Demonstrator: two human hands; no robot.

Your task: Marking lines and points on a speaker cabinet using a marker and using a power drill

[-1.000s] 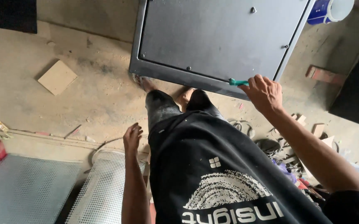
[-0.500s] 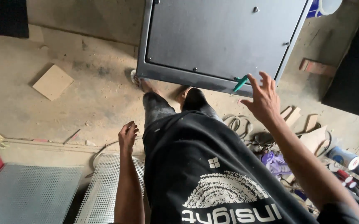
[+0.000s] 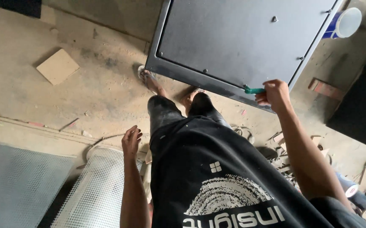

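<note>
Right hand (image 3: 274, 95) rose, its grip pressing green tool (image 3: 254, 90) against panel (image 3: 238, 38).

Likely a metal workshop, dusty concrete floor (image 3: 90, 88), mesh sheets (image 3: 94, 190)

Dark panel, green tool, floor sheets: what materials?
Panel: likely painted sheet metal, matte dark grey, folded rim, screw heads. Tool in right hand: green handle looks plastic; tip hidden. Sheets: perforated metal, dull grey, regular small holes.
</note>
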